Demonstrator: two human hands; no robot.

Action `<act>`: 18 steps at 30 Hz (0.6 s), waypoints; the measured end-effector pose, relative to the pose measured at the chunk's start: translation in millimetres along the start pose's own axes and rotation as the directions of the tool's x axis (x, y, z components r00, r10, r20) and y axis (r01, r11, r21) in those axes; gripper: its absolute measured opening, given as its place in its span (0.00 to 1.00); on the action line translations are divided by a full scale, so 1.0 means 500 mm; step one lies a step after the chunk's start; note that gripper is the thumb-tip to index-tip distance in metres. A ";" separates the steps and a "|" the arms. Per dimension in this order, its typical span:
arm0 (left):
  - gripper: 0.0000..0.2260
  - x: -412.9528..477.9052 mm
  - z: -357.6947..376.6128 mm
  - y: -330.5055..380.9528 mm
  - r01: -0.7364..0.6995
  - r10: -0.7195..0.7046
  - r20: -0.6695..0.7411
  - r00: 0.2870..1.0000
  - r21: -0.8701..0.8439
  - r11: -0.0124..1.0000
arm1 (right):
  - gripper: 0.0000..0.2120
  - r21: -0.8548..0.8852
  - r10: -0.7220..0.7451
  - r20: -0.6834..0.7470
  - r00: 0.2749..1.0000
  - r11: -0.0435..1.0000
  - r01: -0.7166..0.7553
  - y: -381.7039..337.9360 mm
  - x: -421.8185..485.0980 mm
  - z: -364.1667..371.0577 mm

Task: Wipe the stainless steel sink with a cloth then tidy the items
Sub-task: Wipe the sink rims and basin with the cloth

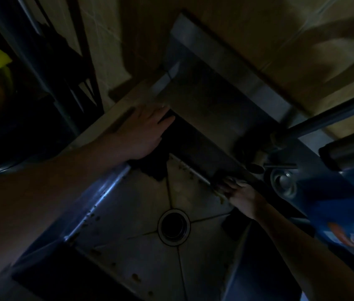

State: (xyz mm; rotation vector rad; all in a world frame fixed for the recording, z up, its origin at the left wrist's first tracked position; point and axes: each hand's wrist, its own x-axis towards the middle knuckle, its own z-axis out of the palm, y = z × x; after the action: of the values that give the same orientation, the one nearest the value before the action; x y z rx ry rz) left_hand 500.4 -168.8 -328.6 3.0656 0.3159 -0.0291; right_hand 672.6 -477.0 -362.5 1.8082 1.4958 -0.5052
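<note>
The stainless steel sink point(128, 213) fills the middle of the dim view, its floor creased toward a round drain point(174, 227). Brownish specks of dirt lie along its left rim and along the seam below its far wall. A tiled wall point(247, 22) rises behind it. The left forearm reaches in from the lower left, stretched long and straight across the sink's rim. A blue bottle point(334, 203) with a coloured label stands at the right edge, under a metal tap pipe point(328, 118).

The dark cloth point(152, 168) lies at the sink's far left corner, hanging over the rim into the basin. The left hand point(141, 131) lies flat on it, fingers straight and slightly spread, pressing it down. The right hand point(241, 196) comes in from the lower right with its fingertips at the dirty seam of the far wall. It is too dark to tell whether that hand holds anything.
</note>
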 end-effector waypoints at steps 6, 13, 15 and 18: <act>0.29 0.004 0.014 -0.033 -0.008 0.006 0.043 0.999 0.043 0.999 | 0.25 -0.060 -0.114 -0.090 0.989 0.992 0.109 -0.032 0.110 -0.058; 0.27 0.028 0.003 -0.034 0.034 -0.032 0.024 0.999 -0.109 0.993 | 0.26 -0.119 -0.134 -0.271 0.953 0.987 0.105 -0.078 0.212 -0.133; 0.27 0.024 0.004 -0.036 0.034 -0.032 0.012 0.999 -0.158 0.987 | 0.26 -0.168 -0.186 -0.195 0.963 0.974 0.154 -0.054 0.183 -0.103; 0.27 0.019 0.006 -0.035 0.036 -0.037 -0.001 0.999 -0.209 0.977 | 0.16 -0.318 -0.109 -0.155 0.982 0.946 0.055 -0.007 0.088 -0.018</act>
State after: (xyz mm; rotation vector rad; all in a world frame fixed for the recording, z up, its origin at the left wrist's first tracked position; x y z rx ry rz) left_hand 506.3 -149.7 -332.9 2.8516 0.3516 0.0096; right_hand 678.8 -440.4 -388.5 1.5750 1.6682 -0.1406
